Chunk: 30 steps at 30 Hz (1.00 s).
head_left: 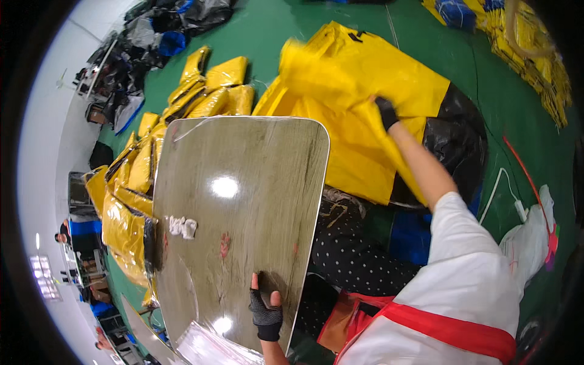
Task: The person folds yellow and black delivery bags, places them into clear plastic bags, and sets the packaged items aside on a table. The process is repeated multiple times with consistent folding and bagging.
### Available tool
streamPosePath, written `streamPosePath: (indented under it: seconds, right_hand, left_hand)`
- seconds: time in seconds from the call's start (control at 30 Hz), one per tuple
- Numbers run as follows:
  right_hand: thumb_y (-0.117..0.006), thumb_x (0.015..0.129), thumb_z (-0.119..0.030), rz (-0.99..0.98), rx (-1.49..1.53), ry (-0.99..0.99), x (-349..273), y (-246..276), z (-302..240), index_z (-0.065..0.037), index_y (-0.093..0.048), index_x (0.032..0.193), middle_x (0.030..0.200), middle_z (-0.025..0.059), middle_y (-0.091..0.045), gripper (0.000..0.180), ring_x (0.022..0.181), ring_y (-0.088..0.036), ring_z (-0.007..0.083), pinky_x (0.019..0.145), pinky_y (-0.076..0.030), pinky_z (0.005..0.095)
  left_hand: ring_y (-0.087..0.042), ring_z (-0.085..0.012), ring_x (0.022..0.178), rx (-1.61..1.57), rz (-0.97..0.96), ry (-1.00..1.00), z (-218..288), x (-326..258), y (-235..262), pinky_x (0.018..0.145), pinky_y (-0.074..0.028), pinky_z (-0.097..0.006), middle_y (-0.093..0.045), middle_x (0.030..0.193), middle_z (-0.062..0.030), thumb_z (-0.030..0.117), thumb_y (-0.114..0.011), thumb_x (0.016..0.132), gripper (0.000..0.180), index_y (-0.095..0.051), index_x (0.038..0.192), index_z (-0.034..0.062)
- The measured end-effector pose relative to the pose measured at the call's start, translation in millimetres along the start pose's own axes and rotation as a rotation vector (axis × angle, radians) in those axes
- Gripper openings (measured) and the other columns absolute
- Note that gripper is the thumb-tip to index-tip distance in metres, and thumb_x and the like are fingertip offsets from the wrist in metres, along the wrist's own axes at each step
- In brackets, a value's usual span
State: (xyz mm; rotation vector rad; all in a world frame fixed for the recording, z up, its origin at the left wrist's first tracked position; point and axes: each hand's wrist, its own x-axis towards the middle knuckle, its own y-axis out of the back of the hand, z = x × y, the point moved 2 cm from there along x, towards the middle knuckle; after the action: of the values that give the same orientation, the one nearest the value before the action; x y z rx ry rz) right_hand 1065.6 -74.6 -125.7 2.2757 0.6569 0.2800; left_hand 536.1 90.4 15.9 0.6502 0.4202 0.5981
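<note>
My right hand (384, 113), in a black fingerless glove, is closed on the edge of a large yellow plastic sheet (389, 76). The sheet lies in loose folds over the floor beyond my knees, with black sections at its right side, and its raised part is smeared by motion. My left hand (266, 313), gloved too, rests on the wood-patterned tabletop (249, 176) near its lower right edge. Its index finger and thumb are stretched out and apart, and nothing shows in it. A small crumpled white scrap (182, 227) lies on the tabletop.
Several folded yellow packs in clear wrap (131, 213) are heaped left of the tabletop. A clear plastic bag stack (216, 345) sits at its near edge. Dark bundles (194, 18) lie far left, a yellow pile (538, 61) far right. At right are a white bag (529, 240) and cables.
</note>
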Motion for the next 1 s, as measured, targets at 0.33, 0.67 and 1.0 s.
streamPosePath:
  seconds: [0.33, 0.67, 1.0]
  right_hand:
    - [-0.053, 0.081, -0.032, -0.461, 0.348, 1.402, -291, 54, -362, -0.012, -0.061, 0.083, 0.138, 0.0145, -0.036, 0.022, 0.125, -0.025, 0.0447, 0.095, -0.024, 0.0627]
    - [-0.037, 0.087, -0.055, -1.508, 0.222, 1.855, -642, -176, -273, -0.036, -0.023, 0.144, 0.152, 0.0160, -0.018, 0.061, 0.135, -0.018, 0.0461, 0.105, -0.014, 0.0649]
    - [-0.062, 0.075, -0.026, -0.346, 0.190, 1.068, -310, -102, -313, -0.007, -0.057, 0.114, 0.123, 0.0152, -0.055, 0.043, 0.110, -0.053, 0.0339, 0.095, -0.041, 0.0436]
  left_hand:
    - [-0.043, -0.0288, 0.126, -1.347, -0.198, 0.024, -31, -10, 171, 0.104, -0.034, -0.046, -0.044, 0.135, -0.0189, 0.051, -0.037, 0.096, 0.060, -0.040, 0.135, 0.0061]
    - [-0.064, -0.0238, 0.088, -0.374, -0.020, 0.364, -69, -142, 259, 0.082, -0.051, -0.035, -0.066, 0.102, -0.0107, 0.027, -0.063, 0.084, 0.039, -0.059, 0.115, 0.0029]
    - [-0.052, -0.0239, 0.115, -0.330, 1.055, -0.009, -190, -354, 348, 0.096, -0.042, -0.032, -0.050, 0.131, -0.0150, 0.028, -0.050, 0.096, 0.045, -0.044, 0.132, 0.0020]
